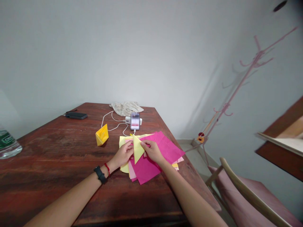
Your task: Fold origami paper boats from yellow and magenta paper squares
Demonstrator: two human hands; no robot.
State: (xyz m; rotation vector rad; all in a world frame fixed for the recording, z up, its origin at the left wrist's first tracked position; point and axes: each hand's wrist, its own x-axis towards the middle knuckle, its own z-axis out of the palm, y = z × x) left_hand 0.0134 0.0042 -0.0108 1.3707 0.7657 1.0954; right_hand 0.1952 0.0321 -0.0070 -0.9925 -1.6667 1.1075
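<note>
Between my two hands is a pale yellow piece of paper (138, 148), folded to a pointed triangle shape. My left hand (125, 153) pinches its left edge, the fingertips partly hidden behind it. With thumb and fingers, my right hand (151, 150) grips the right side. Beneath lies a fanned stack of paper sheets (151, 170), magenta on top, with pale pink and yellow edges showing. To the left of the stack stands a folded yellow paper piece (102, 135), apart from both hands.
A phone (135, 121) with a white cable leans near a white power bank (127, 120). Behind lies a crumpled cloth (125, 108). A dark power bank-like block (76, 115) and a plastic bottle (8, 143) are at left. A chair (246, 192) stands right of the wooden table (59, 164).
</note>
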